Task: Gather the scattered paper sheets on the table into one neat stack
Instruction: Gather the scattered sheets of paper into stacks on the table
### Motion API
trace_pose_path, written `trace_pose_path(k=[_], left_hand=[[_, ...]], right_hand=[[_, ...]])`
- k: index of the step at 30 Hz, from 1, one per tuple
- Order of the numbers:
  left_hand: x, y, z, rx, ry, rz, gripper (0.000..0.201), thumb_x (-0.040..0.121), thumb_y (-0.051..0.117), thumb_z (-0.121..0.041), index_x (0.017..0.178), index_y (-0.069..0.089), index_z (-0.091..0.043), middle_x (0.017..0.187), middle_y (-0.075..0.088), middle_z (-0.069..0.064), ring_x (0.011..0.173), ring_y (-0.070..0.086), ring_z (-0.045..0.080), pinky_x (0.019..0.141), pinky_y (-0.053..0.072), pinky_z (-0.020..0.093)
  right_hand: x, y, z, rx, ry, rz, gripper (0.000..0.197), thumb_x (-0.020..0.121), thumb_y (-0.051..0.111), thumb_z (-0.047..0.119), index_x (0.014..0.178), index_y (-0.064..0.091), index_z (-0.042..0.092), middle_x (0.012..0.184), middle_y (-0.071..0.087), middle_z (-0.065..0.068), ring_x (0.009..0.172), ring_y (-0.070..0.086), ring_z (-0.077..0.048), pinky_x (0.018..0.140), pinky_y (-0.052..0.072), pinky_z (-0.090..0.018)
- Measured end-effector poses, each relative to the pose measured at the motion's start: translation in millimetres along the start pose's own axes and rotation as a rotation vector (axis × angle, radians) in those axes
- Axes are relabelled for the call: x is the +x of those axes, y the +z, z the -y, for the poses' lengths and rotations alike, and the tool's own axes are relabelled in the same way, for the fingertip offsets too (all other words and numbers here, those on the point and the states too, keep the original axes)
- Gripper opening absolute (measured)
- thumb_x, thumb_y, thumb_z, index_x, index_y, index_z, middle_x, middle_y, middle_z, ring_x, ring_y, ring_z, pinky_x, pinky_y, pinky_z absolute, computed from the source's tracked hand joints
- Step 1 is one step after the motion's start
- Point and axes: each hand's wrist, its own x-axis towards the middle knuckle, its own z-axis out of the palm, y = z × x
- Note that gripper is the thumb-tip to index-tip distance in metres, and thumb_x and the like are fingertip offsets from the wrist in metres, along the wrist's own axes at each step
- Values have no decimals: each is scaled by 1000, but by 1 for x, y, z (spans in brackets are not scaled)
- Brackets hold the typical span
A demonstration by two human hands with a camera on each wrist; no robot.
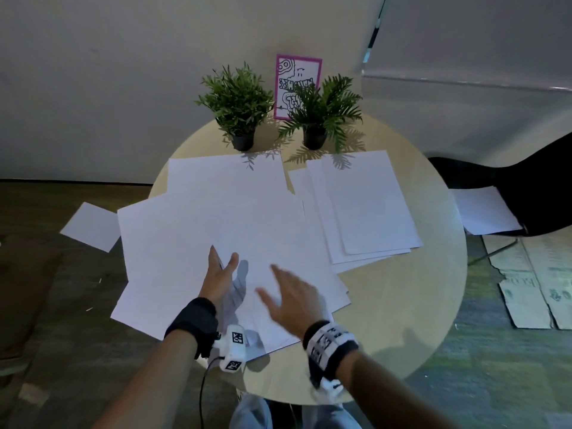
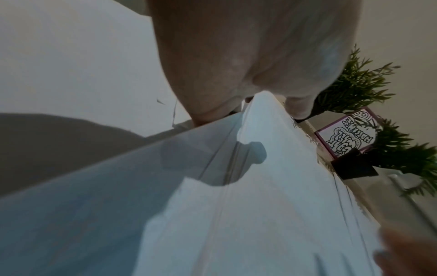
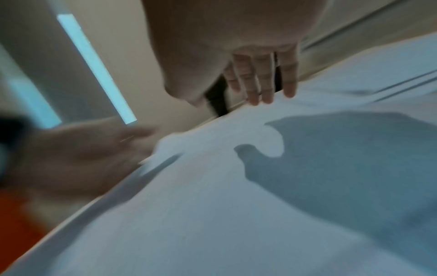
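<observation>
Sheets (image 1: 216, 218) lay fanned and overlapping across the counter (image 1: 402, 305), none squared | left hand (image 1: 220, 274) edge-on beside the near pile, fingers straight, holding nothing, probably as a stop | right hand (image 1: 291, 297) hovered flat, empty, seemingly to sweep.

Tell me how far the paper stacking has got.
Done: little; a rough pile sits on the table's right, edges still fanned. In hand: left hand and right hand are open over the loose sheets in the middle, gripping nothing. Left: squaring those sheets and merging them with the pile. Two more sheets lie off the table, one on the floor, one to the right.
</observation>
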Motion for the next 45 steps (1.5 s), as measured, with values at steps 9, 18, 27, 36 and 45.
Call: trace_pose_path(k=[9,18,27,36,45], left_hand=[[3,11,7,-27,-10,-64,93,94,62,-38,157,-4,-22,165,-2,-4,151,4,15,119,16,36],[17,2,17,162,19,-67,93,87,72,-15,156,10,-15,164,12,0,150,13,19,120,23,43],[26,3,29,151,14,-126,91,86,75,-15,155,16,-14,162,21,2,148,21,22,118,27,45],[20,9,18,131,23,-138,84,91,68,-12,155,14,-12,162,18,3,148,20,23,116,26,40],[19,6,4,-34,-82,-134,86,89,39,-73,155,17,-22,162,20,1,148,23,24,118,24,48]], right_hand=[[55,-27,-59,143,425,-14,56,96,49,46,140,38,12,135,55,-12,119,56,-33,95,48,-45],[81,-44,-109,-114,486,-218,59,95,52,48,138,44,8,143,46,-14,132,40,-32,109,34,-45],[105,-58,-147,-346,487,-125,37,89,58,29,115,50,4,107,64,-14,94,66,-29,79,54,-37],[90,-77,-151,-483,396,-48,15,95,50,7,109,57,8,102,70,-7,93,69,-26,78,52,-35],[16,-13,-38,-410,-71,-182,49,61,74,8,109,70,9,74,66,3,40,55,-13,42,41,-21]])
